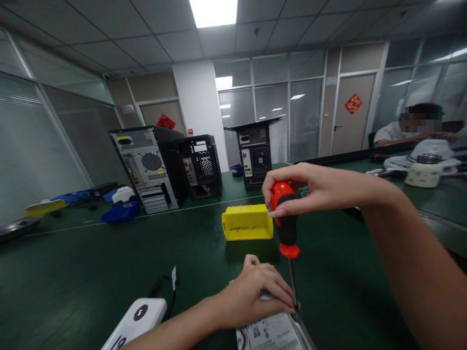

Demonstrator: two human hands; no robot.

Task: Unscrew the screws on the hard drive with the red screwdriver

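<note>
"What lay on the left?"
"A white device, on the green table."
"And the middle?"
"A yellow bin, and nearer, the left hand, fingers bent over a hard drive; whether it gripped it, I couldn't tell."
"Farther right?"
"A red-and-black screwdriver, its handle clasped by the right hand, its tip at the drive's edge."

The screwdriver in my right fingers has a glossy red plastic handle with matt black grip panels and a smooth metal shaft. The hard drive under my left fingers is metal, with a printed paper-like label. The yellow bin looks like smooth plastic; the green surface has a dull sheen.
</note>
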